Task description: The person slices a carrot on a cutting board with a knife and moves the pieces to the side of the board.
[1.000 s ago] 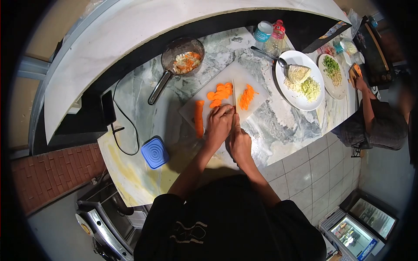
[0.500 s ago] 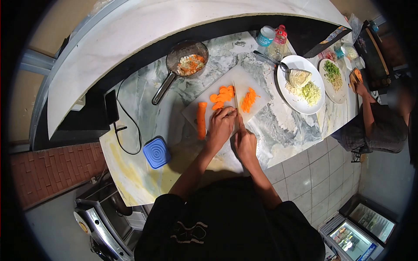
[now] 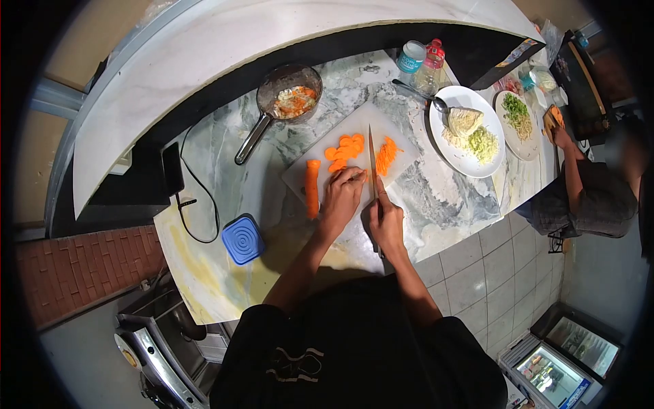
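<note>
Marbled surface [image 3: 446, 203] supports a cutting board [image 3: 357, 124] where the right hand [image 3: 387, 221] wraps its fingers around a knife [image 3: 372, 155] and the left hand [image 3: 343, 196] pinches a carrot piece [image 3: 366, 174] so near its edge that a slip could nick a fingertip.

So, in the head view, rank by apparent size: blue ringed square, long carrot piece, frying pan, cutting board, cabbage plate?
Largest to smallest, by outline:
1. cutting board, partly covered
2. cabbage plate
3. frying pan, handle included
4. blue ringed square
5. long carrot piece
</note>
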`<state>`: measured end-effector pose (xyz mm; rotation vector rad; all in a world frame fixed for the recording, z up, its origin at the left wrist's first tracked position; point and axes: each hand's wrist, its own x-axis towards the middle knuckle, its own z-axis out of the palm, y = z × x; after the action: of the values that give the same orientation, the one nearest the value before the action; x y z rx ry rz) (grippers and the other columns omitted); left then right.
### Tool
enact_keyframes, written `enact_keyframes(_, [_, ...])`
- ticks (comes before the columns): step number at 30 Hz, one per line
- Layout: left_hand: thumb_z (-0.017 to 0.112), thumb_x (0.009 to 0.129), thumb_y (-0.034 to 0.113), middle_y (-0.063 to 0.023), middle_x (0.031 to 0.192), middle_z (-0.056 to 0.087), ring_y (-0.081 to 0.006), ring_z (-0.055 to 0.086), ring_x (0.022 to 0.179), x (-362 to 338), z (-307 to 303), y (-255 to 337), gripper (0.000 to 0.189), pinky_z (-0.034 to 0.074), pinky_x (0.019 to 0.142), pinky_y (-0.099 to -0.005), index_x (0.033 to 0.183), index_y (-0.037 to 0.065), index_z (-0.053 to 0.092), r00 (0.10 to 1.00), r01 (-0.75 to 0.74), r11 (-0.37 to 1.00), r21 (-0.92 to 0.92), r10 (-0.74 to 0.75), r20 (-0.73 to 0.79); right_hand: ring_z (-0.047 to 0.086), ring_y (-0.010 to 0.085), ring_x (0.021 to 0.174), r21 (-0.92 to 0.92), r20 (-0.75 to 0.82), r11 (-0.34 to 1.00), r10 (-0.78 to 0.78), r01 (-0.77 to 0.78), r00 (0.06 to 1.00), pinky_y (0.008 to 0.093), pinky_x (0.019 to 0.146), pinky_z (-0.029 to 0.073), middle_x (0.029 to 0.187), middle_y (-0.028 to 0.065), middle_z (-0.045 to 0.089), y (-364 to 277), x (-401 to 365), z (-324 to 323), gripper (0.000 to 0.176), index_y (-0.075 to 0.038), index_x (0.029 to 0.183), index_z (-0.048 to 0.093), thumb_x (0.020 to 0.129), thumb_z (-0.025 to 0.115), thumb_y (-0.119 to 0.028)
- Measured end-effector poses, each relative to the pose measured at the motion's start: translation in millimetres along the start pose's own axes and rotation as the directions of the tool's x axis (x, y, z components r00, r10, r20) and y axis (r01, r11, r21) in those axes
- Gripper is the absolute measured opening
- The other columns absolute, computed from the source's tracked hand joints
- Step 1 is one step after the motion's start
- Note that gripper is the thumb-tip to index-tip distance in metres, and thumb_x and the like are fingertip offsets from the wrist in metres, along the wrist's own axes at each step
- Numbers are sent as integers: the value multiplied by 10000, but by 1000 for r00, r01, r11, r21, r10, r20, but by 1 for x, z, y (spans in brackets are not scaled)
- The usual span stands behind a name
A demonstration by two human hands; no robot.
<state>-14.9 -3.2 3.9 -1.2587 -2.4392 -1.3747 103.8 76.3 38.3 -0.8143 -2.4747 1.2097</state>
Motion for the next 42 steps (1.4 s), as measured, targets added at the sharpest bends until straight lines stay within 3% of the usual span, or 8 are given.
enact_keyframes(13, [632,846,-26,-134,999,670,-324,644,883,0,-1,0,227,520,760,-410,1043,21,732,999,-53,997,50,52,16,643,395,584,26,16,1000,1,-1,1000,439,574,508,663,282,595,-5,-7,12,613,78,1434,401,835,529,45])
enact_keyframes(18, [630,838,-20,-137,1013,672,-330,644,905,1,-5,2,222,517,783,-414,1040,4,719,999,-27,999,45,25,42,638,409,586,-64,-3,995,-81,81,997,460,567,514,715,276,629,2,-8,25,629,113,1421,391,815,543,42])
enact_keyframes(24, [615,854,35,-132,1039,675,-321,640,924,-1,-3,0,222,506,834,-406,1047,-23,707,999,-24,997,71,21,40,651,407,591,-199,-24,978,-63,57,998,472,528,526,740,277,646,0,-3,36,657,130,1411,392,789,568,16])
enact_keyframes(34, [609,852,68,-120,1060,679,-304,638,932,4,-1,-4,228,500,872,-393,1029,-35,708,997,-46,993,107,39,64,657,409,598,-204,-21,970,-137,130,990,473,536,532,740,279,647,2,1,32,695,125,1424,379,765,573,20])
enact_keyframes(37, [610,840,60,-118,1058,675,-302,639,929,3,-3,-4,233,502,872,-396,1030,-28,711,996,-54,991,119,46,72,653,407,594,-217,-16,969,-125,119,992,473,529,526,736,274,647,1,-10,32,722,106,1438,374,753,583,14])
enact_keyframes(39, [609,835,56,-116,1060,674,-301,639,929,4,-3,-3,235,502,871,-397,1031,-25,712,997,-50,992,118,42,66,647,403,587,-245,69,969,23,-5,997,472,519,517,739,267,648,0,-18,29,735,90,1443,380,744,592,11])
enact_keyframes(42, [609,827,51,-112,1057,675,-301,642,921,4,-3,0,237,505,866,-398,1026,-22,713,998,-39,992,119,32,59,649,404,607,-228,70,973,39,-23,997,475,544,519,746,265,649,-1,-18,27,723,87,1440,390,750,591,10])
